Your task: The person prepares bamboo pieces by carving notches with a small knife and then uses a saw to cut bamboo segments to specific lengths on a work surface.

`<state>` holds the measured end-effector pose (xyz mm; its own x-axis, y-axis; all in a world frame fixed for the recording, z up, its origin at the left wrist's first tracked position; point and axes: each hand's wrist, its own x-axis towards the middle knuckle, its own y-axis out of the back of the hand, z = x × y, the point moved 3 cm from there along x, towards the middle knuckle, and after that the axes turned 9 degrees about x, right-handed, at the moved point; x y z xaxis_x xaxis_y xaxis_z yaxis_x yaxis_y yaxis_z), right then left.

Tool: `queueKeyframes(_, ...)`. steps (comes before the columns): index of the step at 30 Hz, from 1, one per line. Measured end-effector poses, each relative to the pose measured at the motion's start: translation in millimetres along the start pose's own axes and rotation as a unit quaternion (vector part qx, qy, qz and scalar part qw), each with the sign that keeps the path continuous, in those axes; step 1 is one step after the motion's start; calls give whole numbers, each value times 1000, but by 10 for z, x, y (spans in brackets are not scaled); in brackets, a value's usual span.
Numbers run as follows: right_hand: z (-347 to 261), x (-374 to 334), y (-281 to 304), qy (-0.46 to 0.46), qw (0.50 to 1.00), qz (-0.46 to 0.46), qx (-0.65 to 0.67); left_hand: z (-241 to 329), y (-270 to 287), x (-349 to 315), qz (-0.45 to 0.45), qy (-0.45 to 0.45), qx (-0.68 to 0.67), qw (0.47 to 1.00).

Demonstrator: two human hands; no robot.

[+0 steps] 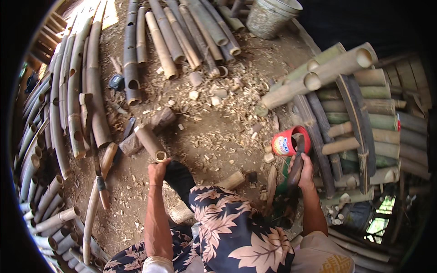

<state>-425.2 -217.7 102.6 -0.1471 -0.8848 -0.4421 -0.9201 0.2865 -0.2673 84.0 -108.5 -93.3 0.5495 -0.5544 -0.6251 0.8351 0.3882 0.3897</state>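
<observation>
My left hand (158,172) is closed round the near end of a short bamboo tube (150,142), whose open end faces me. The tube's far part lies over a short log (132,144) on the ground. Off to the right, my right hand (307,172) is closed on a long, dark, narrow piece (296,171); whether it is a blade or a strip of wood I cannot tell. Its upper end overlaps the mouth of a red bucket (283,143) tipped towards me. My knees, in dark leaf-patterned cloth (241,223), sit between the two hands.
Long bamboo poles (93,82) line the left, with cut tubes (182,41) at the back. A bamboo stack (382,109) rises at the right. Wood chips (214,123) litter the dirt floor. A dirty pale bucket (269,20) stands far back. A wooden-handled tool (102,186) lies left.
</observation>
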Motion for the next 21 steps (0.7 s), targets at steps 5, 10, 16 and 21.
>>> queueKeyframes(5, -274, 352, 373, -44, 983, 34, -173, 138, 4, -239, -6, 38, 13, 999)
queueKeyframes(10, -99, 1256, 1084, -206, 952, 51, -222, 174, -68, -361, 81, 15, 72, 994)
queueKeyframes(16, -372, 1193, 903, -236, 951, 87, -178, 47, -39, -270, 89, 43, 45, 994)
queueKeyframes(21, -497, 51, -558, 38, 968, -53, -243, -19, 119, -414, 99, 71, 40, 992)
